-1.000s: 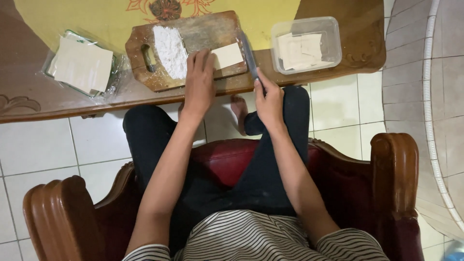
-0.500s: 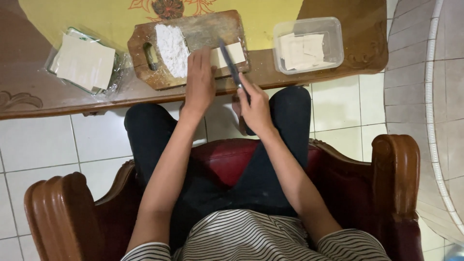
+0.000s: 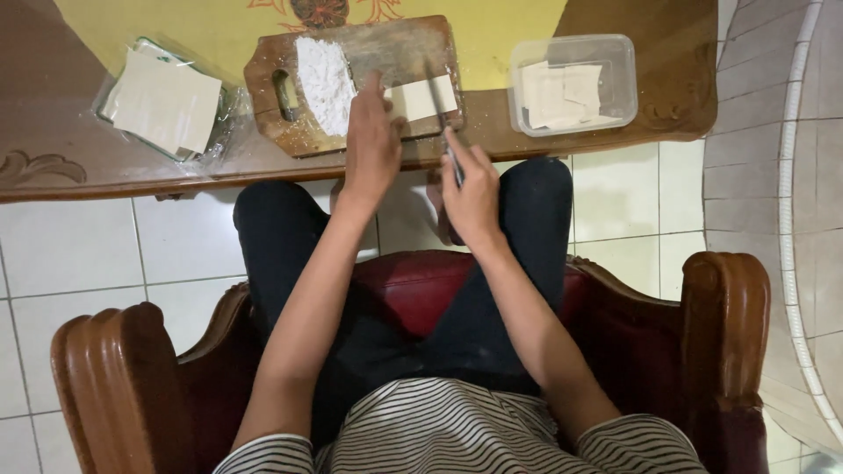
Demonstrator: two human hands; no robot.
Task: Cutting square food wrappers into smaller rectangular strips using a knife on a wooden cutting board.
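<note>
Our left hand (image 3: pixel 373 145) is pressing flat, fingers open, on the pale dough sheet (image 3: pixel 423 97) lying on the wooden cutting board (image 3: pixel 386 53), while our right hand's (image 3: pixel 472 189) grip is closing around the knife (image 3: pixel 442 118), whose blade is crossing the sheet.

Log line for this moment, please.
left hand: pressing dough sheet on cutting board | right hand: holding knife, blade over sheet

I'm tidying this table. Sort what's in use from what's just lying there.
In use: left hand, right hand, knife, dough sheet, cutting board, flour.

Lying about: plastic tub of cut sheets, stack of sheets, armchair.
</note>
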